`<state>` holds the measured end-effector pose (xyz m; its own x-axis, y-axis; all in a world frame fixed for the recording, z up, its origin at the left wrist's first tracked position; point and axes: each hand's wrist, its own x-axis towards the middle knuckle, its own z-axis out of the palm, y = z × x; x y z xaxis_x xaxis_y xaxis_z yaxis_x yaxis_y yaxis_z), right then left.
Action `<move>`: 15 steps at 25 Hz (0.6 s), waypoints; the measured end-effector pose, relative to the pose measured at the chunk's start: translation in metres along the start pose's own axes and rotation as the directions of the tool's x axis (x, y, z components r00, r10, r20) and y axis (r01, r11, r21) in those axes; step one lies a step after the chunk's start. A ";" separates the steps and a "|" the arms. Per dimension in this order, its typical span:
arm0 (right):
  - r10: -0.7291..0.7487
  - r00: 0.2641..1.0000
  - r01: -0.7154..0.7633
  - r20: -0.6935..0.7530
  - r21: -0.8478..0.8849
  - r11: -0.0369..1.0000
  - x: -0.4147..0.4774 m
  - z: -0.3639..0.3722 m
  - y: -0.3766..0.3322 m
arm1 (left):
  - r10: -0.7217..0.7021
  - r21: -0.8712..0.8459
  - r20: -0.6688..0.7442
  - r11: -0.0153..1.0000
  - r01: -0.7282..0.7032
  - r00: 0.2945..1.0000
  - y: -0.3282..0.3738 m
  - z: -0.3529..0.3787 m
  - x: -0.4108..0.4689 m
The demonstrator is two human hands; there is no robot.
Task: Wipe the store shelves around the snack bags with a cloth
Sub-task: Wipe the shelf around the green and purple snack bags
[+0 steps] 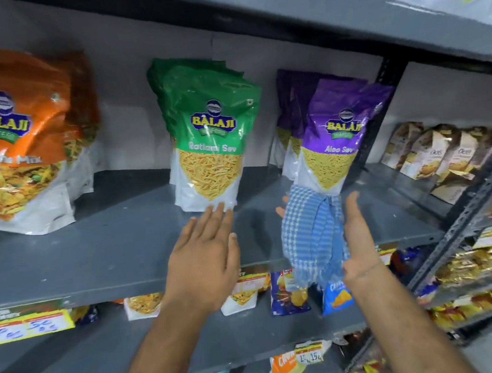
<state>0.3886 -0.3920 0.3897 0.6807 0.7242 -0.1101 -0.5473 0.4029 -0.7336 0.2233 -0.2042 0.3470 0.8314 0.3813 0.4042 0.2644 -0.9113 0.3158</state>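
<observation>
Both hands reaching to the grey shelf (98,255), head view.
Left hand (204,256) is stretching flat, fingers released and spread, tips just touching the base of the green bag (207,148). Right hand (356,237) is holding the blue checked cloth (312,240) against its open palm, thumb hidden behind; cloth is hanging over the shelf edge, in front of the purple bag (331,139). Orange bag (17,138) is standing far left.

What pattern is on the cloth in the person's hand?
Blue and white checks on the cloth, clearest in the head view.
</observation>
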 end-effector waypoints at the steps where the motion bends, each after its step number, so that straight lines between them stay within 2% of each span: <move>1: -0.030 0.999 0.029 -0.037 -0.035 0.999 -0.003 -0.012 -0.016 | 0.041 0.007 0.009 0.999 -0.041 0.999 0.016 0.008 0.006; 3: -0.115 0.979 0.091 -0.168 -0.146 0.985 -0.003 -0.041 -0.054 | 0.086 0.026 0.051 0.996 -0.088 0.995 0.047 0.025 0.020; 5: -0.217 0.940 0.143 -0.264 -0.270 0.952 -0.003 -0.067 -0.096 | 0.068 0.033 0.069 0.997 -0.071 0.995 0.079 0.043 0.038; 9: -0.462 0.857 0.310 -0.227 -0.490 0.815 0.016 -0.102 -0.172 | -0.025 0.055 0.127 0.998 0.018 0.992 0.129 0.079 0.076; 12: -0.574 0.784 0.315 -0.238 -0.644 0.697 0.073 -0.133 -0.210 | -0.107 0.136 0.163 0.987 0.085 0.981 0.140 0.102 0.087; 15: -0.665 0.700 0.239 -0.260 -0.792 0.562 0.142 -0.163 -0.227 | -0.142 0.206 0.213 0.974 0.098 0.967 0.137 0.108 0.087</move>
<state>0.6885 -0.4718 0.4312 0.9672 0.0929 0.2364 0.2412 -0.0436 -0.9695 0.3846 -0.3132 0.3323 0.8701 0.4651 0.1629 0.4396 -0.8819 0.1700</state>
